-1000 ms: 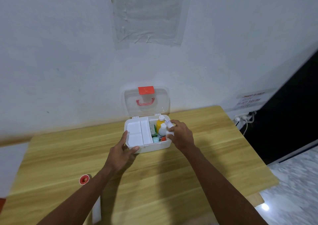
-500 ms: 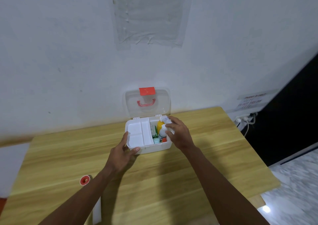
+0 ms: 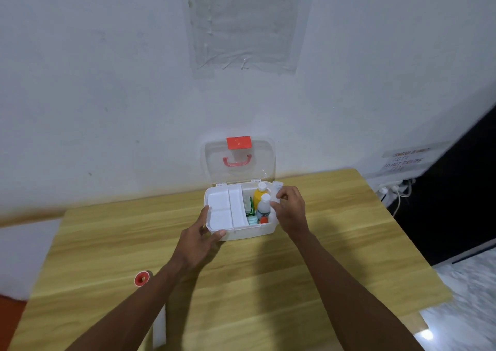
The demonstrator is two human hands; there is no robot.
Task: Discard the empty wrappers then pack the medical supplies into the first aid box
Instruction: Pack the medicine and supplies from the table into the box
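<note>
The white first aid box (image 3: 249,233) stands open at the back of the wooden table, its clear lid (image 3: 239,162) with a red latch and handle leaning on the wall. A white inner tray (image 3: 222,211) fills its left half. A yellow bottle (image 3: 259,195), a white bottle (image 3: 264,203), a green pack (image 3: 249,205) and small teal and red items sit in its right half. My left hand (image 3: 200,236) grips the box's front left corner. My right hand (image 3: 290,208) holds a small clear bottle (image 3: 276,189) over the box's right edge.
A red and white tape roll (image 3: 142,278) lies near the table's left front. A white strip (image 3: 159,326) pokes out beside my left forearm. A power strip with cables (image 3: 394,191) hangs on the wall at the right, beside a dark doorway.
My right hand has shifted slightly with the small clear bottle at the box's right side. My left hand stays on the box corner.
</note>
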